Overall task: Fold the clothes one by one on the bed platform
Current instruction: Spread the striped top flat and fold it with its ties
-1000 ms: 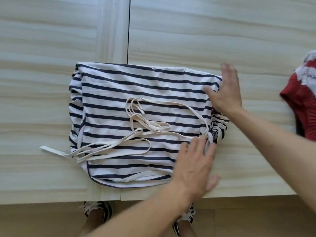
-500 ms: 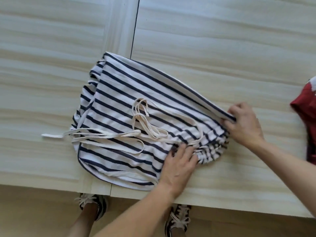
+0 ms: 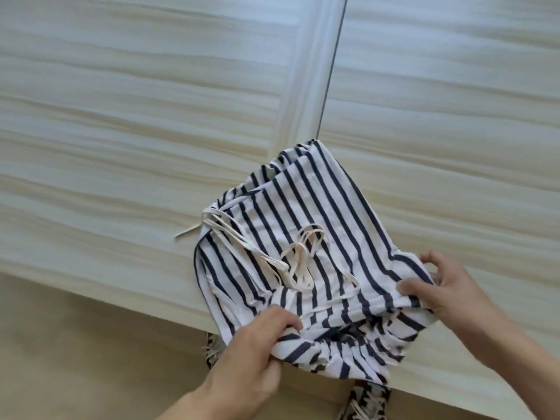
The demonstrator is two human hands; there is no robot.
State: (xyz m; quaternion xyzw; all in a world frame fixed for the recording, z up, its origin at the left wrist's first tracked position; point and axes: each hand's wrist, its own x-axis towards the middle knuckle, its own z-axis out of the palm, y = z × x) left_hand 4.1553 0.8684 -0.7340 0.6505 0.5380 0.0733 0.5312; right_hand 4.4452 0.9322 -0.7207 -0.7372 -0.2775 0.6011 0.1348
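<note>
Head view shows your left hand and right hand, fingers closed, pinching the gathered near edge of a soft navy-and-white striped garment with cream fabric ties, rumpled on the pale wood-grain bed platform.

Soft, matt striped cloth garment with flat woven ties; smooth pale wood-grain platform — faintly satin.

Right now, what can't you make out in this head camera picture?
- Striped garment: its type and underside, hidden by its own folds.
- Left hand and right hand: fingers tucked into the cloth.
- Shoes: mostly hidden by the platform edge and garment.
</note>
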